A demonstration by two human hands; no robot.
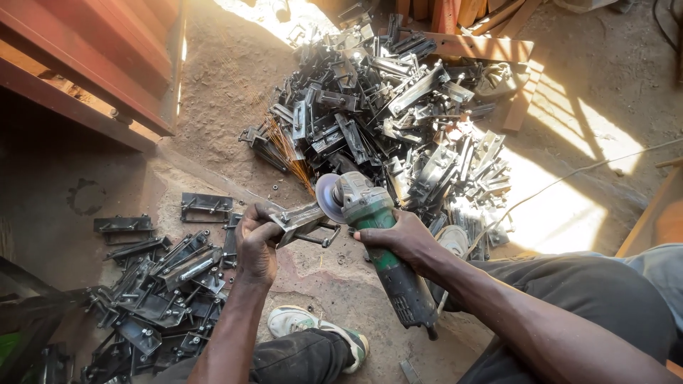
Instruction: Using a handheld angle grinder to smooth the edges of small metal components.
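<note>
Two hands grinding a metal bracket at frame centre.
Left hand (pixel 256 238) clenches the metal bracket (pixel 302 222); right hand (pixel 400 238) wraps the green angle grinder (pixel 380 245), its disc (pixel 327 198) touching the bracket, sparks (pixel 292 153) flying upper left.

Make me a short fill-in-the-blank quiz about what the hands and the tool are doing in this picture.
1. The right hand grips a green angle ____.
2. The left hand holds a metal bracket against the tool's spinning ____.
3. Orange ____ fly toward the big pile of metal parts.
4. A white ____ shows between the person's arms.

Missing words: grinder; disc; sparks; shoe
</note>
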